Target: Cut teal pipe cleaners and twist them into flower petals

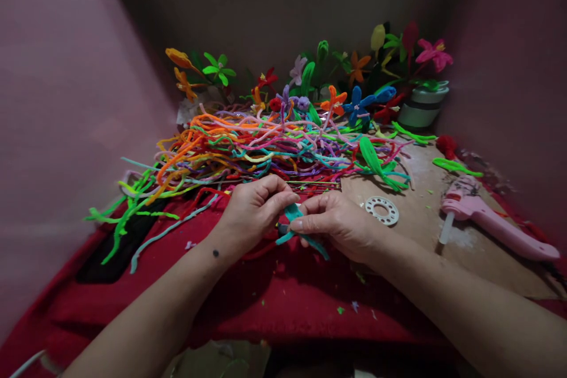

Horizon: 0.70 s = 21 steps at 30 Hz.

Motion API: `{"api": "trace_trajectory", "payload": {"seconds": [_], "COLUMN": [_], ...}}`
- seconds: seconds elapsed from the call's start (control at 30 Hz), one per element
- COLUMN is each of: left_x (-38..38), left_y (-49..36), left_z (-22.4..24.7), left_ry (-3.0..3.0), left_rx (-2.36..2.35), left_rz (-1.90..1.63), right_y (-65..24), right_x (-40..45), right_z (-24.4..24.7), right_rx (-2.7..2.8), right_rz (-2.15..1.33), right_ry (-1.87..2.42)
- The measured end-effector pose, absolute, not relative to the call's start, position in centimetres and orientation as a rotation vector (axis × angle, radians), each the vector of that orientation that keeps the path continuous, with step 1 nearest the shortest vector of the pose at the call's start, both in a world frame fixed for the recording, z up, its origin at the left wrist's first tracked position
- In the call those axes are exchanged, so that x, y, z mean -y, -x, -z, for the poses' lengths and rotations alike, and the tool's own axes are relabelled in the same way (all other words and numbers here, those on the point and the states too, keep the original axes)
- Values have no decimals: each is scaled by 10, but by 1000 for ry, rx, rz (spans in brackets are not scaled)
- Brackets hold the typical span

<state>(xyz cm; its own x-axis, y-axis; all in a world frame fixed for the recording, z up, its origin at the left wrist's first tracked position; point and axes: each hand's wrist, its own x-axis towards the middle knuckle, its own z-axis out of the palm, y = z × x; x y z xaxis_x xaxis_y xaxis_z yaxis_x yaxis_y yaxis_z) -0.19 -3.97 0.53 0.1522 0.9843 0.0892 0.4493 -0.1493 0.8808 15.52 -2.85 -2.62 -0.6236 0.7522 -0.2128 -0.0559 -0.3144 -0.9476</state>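
A teal fuzzy stem piece (pixel 290 212), bent with two loose ends hanging down, is between my hands above the red cloth (pixel 248 307). My left hand (pixel 257 207) pinches its upper part between thumb and fingertips. On its right side, my right hand (pixel 332 221) grips the same piece lower down, thumb on top. A small dark object shows between the hands, too hidden to make out. Behind the hands lies a big heap of multicoloured fuzzy stems (pixel 248 147).
Fuzzy flowers (pixel 357 105) stand along the back, some by a pale green pot (pixel 423 107). At right, a brown board (pixel 416 248) bears a white holed disc (pixel 382 211) and a pink glue gun (pixel 496 221). A black flat object (pixel 100 263) lies left.
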Motion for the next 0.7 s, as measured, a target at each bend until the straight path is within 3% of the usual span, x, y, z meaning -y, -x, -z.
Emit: {"api": "trace_trajectory", "payload": {"seconds": [0.13,0.4,0.7], "left_x": [41,37,40], "left_y": [0,9,1], "left_z": [-4,-4,-8], "left_ry": [-1939,-1279,-1561], "left_rx": [-1489,-1052,-1321], "left_rz": [-1022,-839,-856], "right_y": [-155,-155,-154], "right_x": [28,28,30], "right_z": [25,22,23], "right_rx": [1414,1357,1352], "right_rz": [-1923,-1909,-1960], "right_ry": [931,956,903]}}
